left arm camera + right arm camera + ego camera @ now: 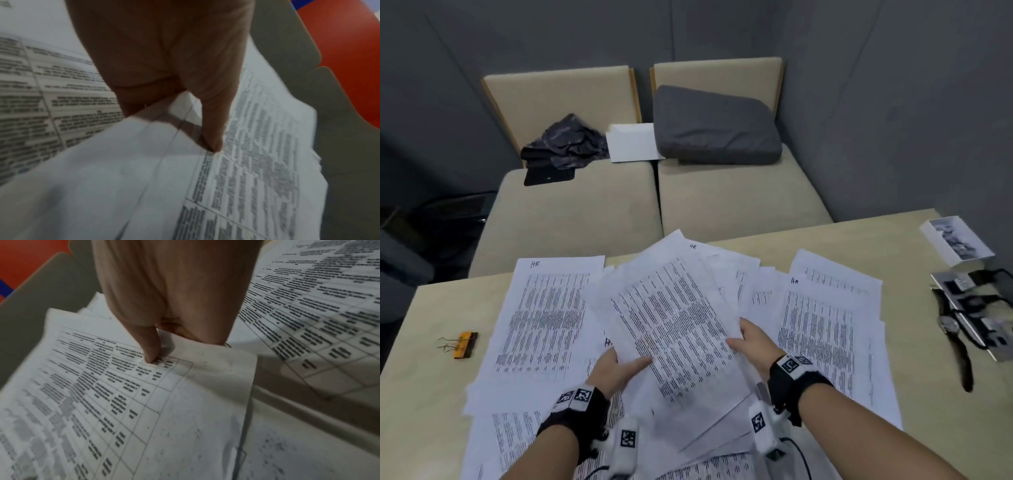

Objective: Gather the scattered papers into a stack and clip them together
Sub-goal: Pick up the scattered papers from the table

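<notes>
A loose bundle of printed sheets (674, 329) is lifted off the table, held by both hands. My left hand (619, 366) pinches its left edge, thumb on top; the thumb (211, 129) presses the top page. My right hand (750, 342) pinches the right edge of the bundle (123, 394), thumb on the print. More printed sheets lie flat on the table: one to the left (541, 315), others to the right (825, 329) and below near my wrists. An orange binder clip (464, 344) lies on the table at far left, apart from the papers.
The beige table (893, 240) also carries a white box (957, 245), a wristwatch (950, 325) and dark straps with photos at the right edge. Behind stand two beige seats with a grey cushion (715, 126), a white box and dark cloth.
</notes>
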A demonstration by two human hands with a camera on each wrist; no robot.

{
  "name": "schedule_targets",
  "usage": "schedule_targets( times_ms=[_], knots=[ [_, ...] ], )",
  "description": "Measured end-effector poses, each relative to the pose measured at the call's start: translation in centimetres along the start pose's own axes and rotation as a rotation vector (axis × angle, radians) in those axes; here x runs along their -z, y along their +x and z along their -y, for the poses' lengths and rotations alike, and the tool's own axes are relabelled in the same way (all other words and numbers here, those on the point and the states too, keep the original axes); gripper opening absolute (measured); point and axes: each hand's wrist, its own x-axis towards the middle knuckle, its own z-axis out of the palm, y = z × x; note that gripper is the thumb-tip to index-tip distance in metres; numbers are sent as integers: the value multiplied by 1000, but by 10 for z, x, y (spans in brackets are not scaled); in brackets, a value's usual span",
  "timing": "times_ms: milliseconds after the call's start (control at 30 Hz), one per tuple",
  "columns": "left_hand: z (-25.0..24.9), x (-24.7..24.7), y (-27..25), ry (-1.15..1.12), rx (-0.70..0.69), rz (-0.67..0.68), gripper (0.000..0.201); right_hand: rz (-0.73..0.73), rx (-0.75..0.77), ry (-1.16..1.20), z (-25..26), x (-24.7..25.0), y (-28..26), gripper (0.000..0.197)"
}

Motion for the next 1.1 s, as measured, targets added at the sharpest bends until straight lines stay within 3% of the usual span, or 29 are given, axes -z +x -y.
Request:
schedule_targets(
  times_ms=[67,200,367,500,600,800,967,1100],
  knots=[
    [6,-10,-2,10,-43,4,37,-8,-4,-35,-2,3,-2,38],
    [3,-31,-12,-3,-90,-103,23,-131,-62,-19,-15,16,-13,37],
    [9,-49,-23,30,-71,-68,23,-596,-302,-290,-54,73,-38,78],
    [19,-62,-25,24,-3,-67,39,-628,-632,-285,-90,118,-67,118],
    [21,-65,-27,57,41,-124,41,-625,-753,-357,-108,133,-78,130],
    [21,-66,-29,182,74,-153,39,-619,-648,-192,-130,148,-78,105],
    [20,-64,-34,170,14,-173,23,-583,-456,-124,-126,160,-82,46],
    [18,-60,-37,136,-34,-198,27,-623,-248,-144,-103,169,-84,25]
  ],
)
